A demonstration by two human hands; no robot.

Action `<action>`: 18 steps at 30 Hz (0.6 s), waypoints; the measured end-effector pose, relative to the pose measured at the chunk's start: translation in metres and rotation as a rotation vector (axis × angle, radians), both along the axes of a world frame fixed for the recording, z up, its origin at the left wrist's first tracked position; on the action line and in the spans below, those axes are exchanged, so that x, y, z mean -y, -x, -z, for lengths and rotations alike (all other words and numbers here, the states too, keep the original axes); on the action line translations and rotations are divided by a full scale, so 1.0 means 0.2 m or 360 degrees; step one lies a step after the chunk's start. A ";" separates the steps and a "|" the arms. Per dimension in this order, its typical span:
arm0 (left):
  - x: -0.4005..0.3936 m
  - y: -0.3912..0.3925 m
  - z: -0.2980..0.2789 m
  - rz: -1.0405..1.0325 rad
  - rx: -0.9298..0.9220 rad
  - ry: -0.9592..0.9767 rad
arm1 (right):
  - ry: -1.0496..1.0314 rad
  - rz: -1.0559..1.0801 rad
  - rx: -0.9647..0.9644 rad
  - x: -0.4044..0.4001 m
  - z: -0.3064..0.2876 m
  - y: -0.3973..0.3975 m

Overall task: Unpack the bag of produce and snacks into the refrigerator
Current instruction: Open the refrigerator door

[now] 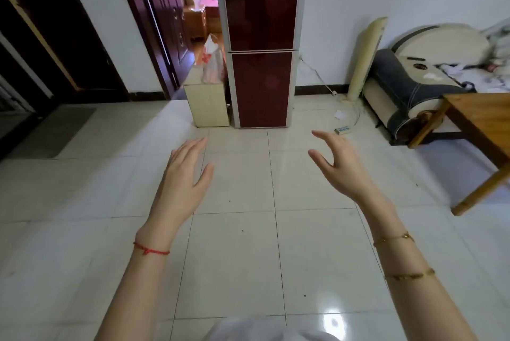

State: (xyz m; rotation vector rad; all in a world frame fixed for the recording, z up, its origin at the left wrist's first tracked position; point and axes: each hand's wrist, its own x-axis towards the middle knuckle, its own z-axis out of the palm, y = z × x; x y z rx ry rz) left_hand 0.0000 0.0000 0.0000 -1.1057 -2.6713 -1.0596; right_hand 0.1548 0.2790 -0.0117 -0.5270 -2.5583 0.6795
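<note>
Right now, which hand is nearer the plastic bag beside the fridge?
Left. The left hand sits below the bag, slightly left of it; the right hand is farther off, below and right of it.

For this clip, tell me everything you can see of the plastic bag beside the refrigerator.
The plastic bag is thin, translucent and whitish with red-orange print, and it looks full. It stands upright on top of a low pale cabinet, with its gathered top pointing up. Its right side is close against the left side of the dark red refrigerator, whose doors are shut. The contents cannot be made out. Neither the left hand nor the right hand touches it.
</note>
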 end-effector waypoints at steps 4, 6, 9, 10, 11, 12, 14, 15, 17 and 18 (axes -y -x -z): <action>-0.02 -0.01 0.03 -0.0032 0.0028 0.0001 | 0.0011 0.0003 0.0011 -0.02 0.02 0.01; -0.03 -0.01 0.06 -0.0049 0.0044 -0.0001 | 0.0033 -0.0015 0.0012 -0.04 0.04 0.03; -0.05 0.02 0.09 -0.0076 0.0043 0.0019 | 0.0048 -0.0036 0.0027 -0.07 0.07 0.08; -0.07 0.04 0.11 -0.0084 0.0051 0.0021 | 0.0053 -0.0046 0.0040 -0.09 0.08 0.10; -0.09 0.06 0.12 -0.0095 0.0065 0.0016 | 0.0066 -0.0057 0.0052 -0.10 0.10 0.13; -0.11 0.08 0.13 -0.0100 0.0074 0.0013 | 0.0082 -0.0064 0.0063 -0.12 0.11 0.16; -0.16 0.14 0.17 -0.0109 0.0090 0.0035 | 0.0093 -0.0072 0.0085 -0.17 0.14 0.24; -0.19 0.18 0.19 -0.0114 0.0110 0.0046 | 0.0101 -0.0075 0.0098 -0.20 0.15 0.29; -0.25 0.28 0.22 -0.0128 0.0147 0.0068 | 0.0122 -0.0079 0.0120 -0.26 0.19 0.40; -0.29 0.34 0.23 -0.0132 0.0155 0.0077 | 0.0125 -0.0076 0.0132 -0.30 0.20 0.47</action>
